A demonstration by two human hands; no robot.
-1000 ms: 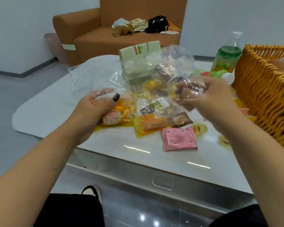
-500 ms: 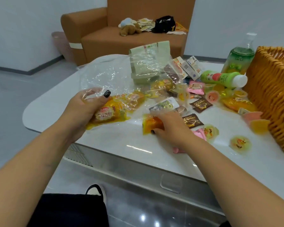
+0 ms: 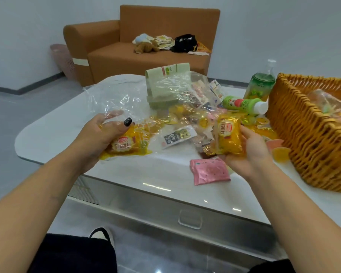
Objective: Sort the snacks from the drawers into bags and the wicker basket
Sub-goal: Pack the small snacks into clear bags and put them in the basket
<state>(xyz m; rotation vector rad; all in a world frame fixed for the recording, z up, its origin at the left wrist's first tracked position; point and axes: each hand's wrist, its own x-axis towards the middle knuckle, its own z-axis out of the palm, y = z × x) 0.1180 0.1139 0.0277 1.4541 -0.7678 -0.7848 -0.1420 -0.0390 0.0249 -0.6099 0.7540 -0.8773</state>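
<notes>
since half a second ago the right hand (image 3: 250, 152) has lifted a yellow snack packet (image 3: 227, 137), fingers curled round it; left hand (image 3: 98, 138) grips the clear bag (image 3: 126, 99); wicker basket (image 3: 311, 138) at 3 o'clock is cut off.

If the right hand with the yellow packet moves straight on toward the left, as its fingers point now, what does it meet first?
Probably the clear plastic bag that the left hand holds open; the right hand carries the yellow packet toward it. The black-and-white sachet lies lower in between; depth is unclear.
</notes>
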